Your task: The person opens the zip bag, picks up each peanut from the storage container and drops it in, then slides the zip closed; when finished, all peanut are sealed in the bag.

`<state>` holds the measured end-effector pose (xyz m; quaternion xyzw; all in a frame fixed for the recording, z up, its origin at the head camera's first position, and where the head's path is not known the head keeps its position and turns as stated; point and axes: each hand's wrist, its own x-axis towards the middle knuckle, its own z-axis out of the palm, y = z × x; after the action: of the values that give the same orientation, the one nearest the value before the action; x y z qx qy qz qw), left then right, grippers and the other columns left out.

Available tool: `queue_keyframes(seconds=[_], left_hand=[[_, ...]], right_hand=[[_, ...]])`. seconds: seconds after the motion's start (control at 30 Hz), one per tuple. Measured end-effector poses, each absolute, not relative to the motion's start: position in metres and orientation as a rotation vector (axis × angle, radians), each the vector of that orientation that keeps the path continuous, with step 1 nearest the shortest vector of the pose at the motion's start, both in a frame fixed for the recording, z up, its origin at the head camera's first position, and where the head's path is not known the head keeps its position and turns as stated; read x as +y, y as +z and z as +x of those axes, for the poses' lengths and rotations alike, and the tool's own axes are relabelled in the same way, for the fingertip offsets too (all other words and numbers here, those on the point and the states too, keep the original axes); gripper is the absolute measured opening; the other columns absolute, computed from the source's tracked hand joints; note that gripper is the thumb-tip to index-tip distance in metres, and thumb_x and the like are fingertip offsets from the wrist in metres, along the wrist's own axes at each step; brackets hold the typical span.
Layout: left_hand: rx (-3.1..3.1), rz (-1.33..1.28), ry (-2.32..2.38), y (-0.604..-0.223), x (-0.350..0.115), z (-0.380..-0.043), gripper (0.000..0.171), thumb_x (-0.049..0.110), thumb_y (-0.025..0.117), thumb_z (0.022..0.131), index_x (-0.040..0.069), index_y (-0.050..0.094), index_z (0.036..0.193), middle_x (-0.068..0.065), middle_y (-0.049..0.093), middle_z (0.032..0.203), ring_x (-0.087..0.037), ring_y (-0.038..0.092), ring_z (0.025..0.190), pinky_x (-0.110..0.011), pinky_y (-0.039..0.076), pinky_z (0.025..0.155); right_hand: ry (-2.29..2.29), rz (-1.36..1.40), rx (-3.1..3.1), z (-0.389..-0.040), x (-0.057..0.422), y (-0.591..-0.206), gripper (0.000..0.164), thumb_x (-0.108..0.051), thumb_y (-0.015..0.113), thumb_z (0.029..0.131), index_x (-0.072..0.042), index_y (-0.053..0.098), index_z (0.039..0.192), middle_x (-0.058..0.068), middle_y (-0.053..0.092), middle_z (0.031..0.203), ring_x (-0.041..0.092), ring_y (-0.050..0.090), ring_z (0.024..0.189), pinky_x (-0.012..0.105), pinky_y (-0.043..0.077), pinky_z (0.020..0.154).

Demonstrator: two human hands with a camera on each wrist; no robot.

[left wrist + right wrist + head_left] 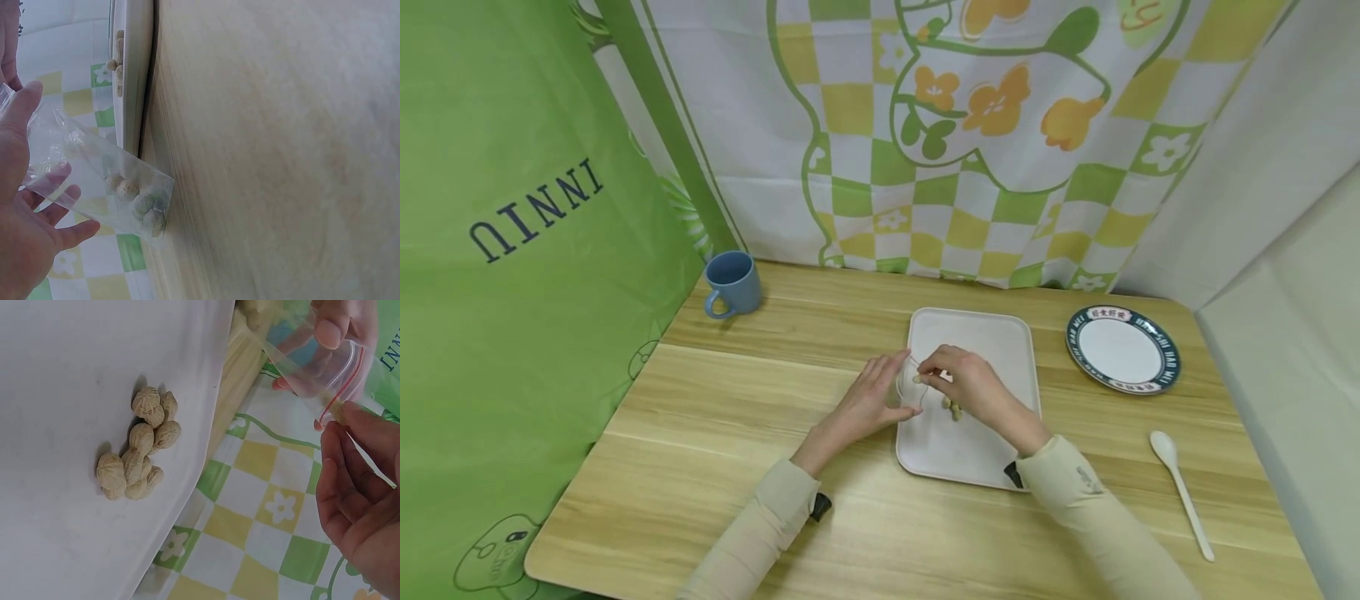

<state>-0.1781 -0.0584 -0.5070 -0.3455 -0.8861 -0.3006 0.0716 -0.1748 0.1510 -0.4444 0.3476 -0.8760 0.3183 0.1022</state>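
My left hand [867, 398] grips a clear zip bag [94, 165] with a red line along its mouth, seen in the right wrist view. Several peanuts [142, 203] lie in the bottom of the bag, which hangs past the edge of the white tray [966, 462] in the left wrist view. Between thumb and fingertips, my right hand [972, 385] pinches a peanut [338, 411] right at the bag's mouth. More unshelled peanuts [141, 439] lie in a small cluster on the tray, below the right hand.
A blue mug [735, 285] stands at the back left of the wooden table [700, 417]. To the tray's right are a dark-rimmed plate [1123, 350] and, nearer me, a white spoon [1183, 496]. A checkered curtain [940, 208] hangs behind the table.
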Motion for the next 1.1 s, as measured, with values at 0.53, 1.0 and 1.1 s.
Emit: queue_keyframes(seconds=[0.53, 1.0, 1.1], left_hand=[[-2.658, -1.039, -0.894, -0.508, -0.058, -0.178, 0.089, 0.035, 0.077, 0.081, -0.001, 0.029, 0.146, -0.018, 0.052, 0.122, -0.028, 0.046, 0.116, -0.04, 0.043, 0.099], [-2.689, -1.012, -0.852, -0.507, -0.058, -0.178, 0.087, 0.037, 0.077, 0.081, 0.0, 0.032, 0.145, -0.015, 0.051, 0.123, -0.028, 0.046, 0.118, -0.039, 0.041, 0.102], [-2.671, -1.015, -0.868, -0.507, -0.059, -0.178, 0.085, 0.035, 0.078, 0.08, -0.001, 0.034, 0.144, -0.015, 0.052, 0.12, -0.029, 0.047, 0.115, -0.04, 0.042, 0.1]], right_hand=[[0.943, 0.744, -2.723, -0.198, 0.201, -0.449, 0.012, -0.004, 0.071, 0.086, -0.001, 0.072, 0.097, 0.009, 0.069, 0.09, 0.021, 0.063, 0.079, 0.036, 0.053, 0.067], [0.804, 0.568, -3.119, -0.202, 0.207, -0.485, 0.015, -0.011, 0.071, 0.086, -0.001, 0.071, 0.097, 0.005, 0.063, 0.081, 0.019, 0.057, 0.074, 0.036, 0.049, 0.067], [0.782, 0.537, -3.147, -0.203, 0.204, -0.485, 0.016, -0.012, 0.072, 0.086, -0.001, 0.072, 0.097, 0.006, 0.064, 0.083, 0.019, 0.057, 0.075, 0.037, 0.049, 0.068]])
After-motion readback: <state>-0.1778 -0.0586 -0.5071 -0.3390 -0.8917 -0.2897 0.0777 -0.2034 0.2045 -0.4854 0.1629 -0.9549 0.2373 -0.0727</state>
